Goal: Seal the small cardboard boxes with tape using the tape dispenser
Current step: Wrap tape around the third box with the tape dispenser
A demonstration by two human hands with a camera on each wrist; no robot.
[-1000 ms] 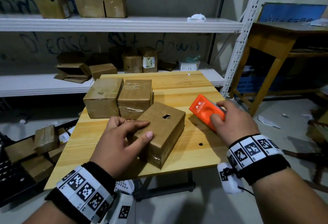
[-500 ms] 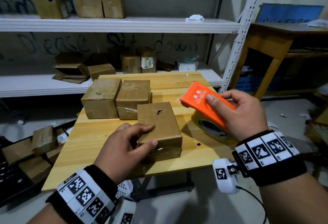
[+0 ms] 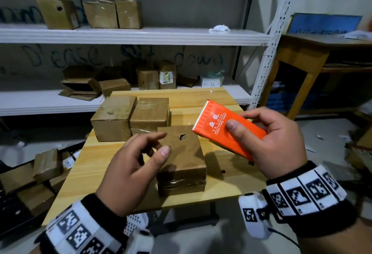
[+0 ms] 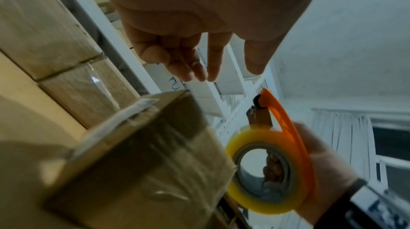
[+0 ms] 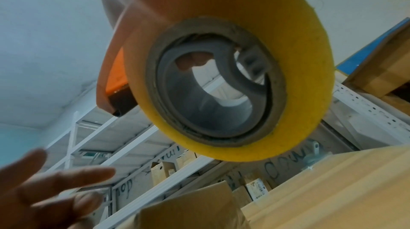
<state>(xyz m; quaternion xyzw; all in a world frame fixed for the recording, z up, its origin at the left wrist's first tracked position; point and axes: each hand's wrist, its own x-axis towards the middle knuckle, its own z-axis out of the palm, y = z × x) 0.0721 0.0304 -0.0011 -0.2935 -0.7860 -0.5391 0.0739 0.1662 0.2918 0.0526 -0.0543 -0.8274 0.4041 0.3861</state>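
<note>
Right hand (image 3: 281,143) grips the tape dispenser (image 3: 227,129) over the front-edge box (image 3: 181,159); left hand (image 3: 132,171) hovers loose, empty. Unbraced, the box may skid under tape.

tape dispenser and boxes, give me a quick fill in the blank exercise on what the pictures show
1. The orange tape dispenser is held in the ____ hand.
2. The roll of tape on it is ____ in colour.
3. The left hand hovers over the nearest box and holds ____.
4. Counting that one, ____ boxes stand on the wooden table.

Missing words: right; yellow; nothing; three
</note>
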